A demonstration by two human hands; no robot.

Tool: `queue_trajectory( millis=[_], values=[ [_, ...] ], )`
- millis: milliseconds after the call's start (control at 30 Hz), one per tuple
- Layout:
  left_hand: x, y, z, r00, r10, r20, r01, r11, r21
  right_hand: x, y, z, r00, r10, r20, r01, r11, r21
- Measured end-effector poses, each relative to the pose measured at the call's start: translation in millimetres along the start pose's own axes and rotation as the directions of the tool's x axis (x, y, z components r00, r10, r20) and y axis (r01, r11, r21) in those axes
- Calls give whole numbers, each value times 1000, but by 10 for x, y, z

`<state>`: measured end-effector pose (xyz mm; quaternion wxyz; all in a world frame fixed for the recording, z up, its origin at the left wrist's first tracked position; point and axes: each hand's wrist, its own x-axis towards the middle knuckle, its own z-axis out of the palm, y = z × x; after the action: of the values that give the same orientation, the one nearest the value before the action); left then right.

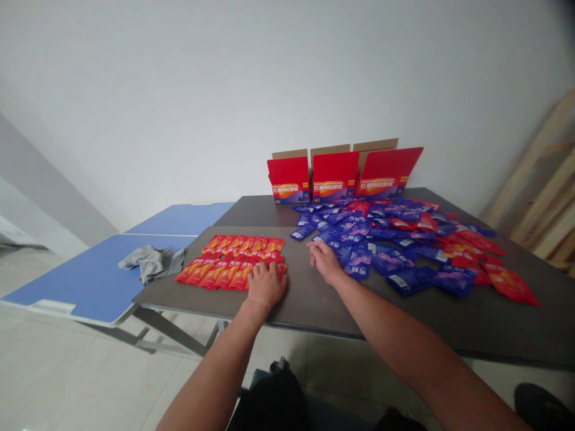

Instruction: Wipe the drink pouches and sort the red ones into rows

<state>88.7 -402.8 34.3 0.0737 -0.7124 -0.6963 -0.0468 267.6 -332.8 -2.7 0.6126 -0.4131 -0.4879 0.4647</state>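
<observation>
Red-orange pouches [227, 272] lie in two neat rows on the left part of the dark table. My left hand [268, 286] rests on the right end of the nearer row, fingers apart and lying on the pouches. To the right of the rows, my right hand [325, 261] hovers just above the table with its fingers curled in and nothing visible in them. Beside it begins a loose heap of blue pouches [354, 230]. More red pouches [510, 281] are mixed into the heap and spread along its right side.
Three red cartons stand along the back with raised flaps: a left carton [290, 179], a middle carton [335, 175] and a right carton [386, 173]. A grey cloth [150, 261] lies on the blue table [96, 269] at left. Wooden boards [554, 209] lean at far right.
</observation>
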Motion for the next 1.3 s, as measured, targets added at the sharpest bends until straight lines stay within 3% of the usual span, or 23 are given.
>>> queue_trajectory(
  millis=[300, 400, 500, 600, 733, 800, 867, 1067, 1200, 1300],
  values=[
    [-7, -21, 32, 1000, 23, -1, -23, 1000, -7, -4, 14, -15, 1000, 6, 27, -5, 1000, -15],
    [-33, 28, 18, 995, 52, -81, -55, 998, -36, -18, -4, 4, 999, 13, 30, -13, 1000, -11],
    [-3, 210, 20, 971, 136, -196, -168, 974, -154, -32, -19, 18, 999, 14, 34, -15, 1000, 11],
    [149, 512, 74, 957, 204, -205, -275, 860, -430, -36, -24, -6, 1000, -17, 15, 17, 1000, 16],
    [445, 891, 205, 991, 122, -52, -108, 513, -851, -12, -26, -97, 986, -124, -110, 112, 988, -106],
    [548, 1003, 266, 997, 68, -19, -42, 358, -933, 0, -31, -134, 965, -180, -190, 148, 974, -171],
    [598, 1055, 312, 998, 43, -39, -49, 272, -961, 1, -38, -146, 948, -227, -225, 180, 961, -208],
    [611, 1042, 368, 994, 40, -98, -104, 174, -979, -85, -119, -93, 943, -281, -179, 243, 948, -204],
    [611, 1053, 345, 991, 84, -100, -116, 222, -968, -120, -280, -127, 925, -310, -218, 253, 934, -254],
    [599, 1063, 310, 990, 111, -85, -111, 263, -958, -25, -429, -288, 922, -249, -295, 191, 958, -212]
  ],
)
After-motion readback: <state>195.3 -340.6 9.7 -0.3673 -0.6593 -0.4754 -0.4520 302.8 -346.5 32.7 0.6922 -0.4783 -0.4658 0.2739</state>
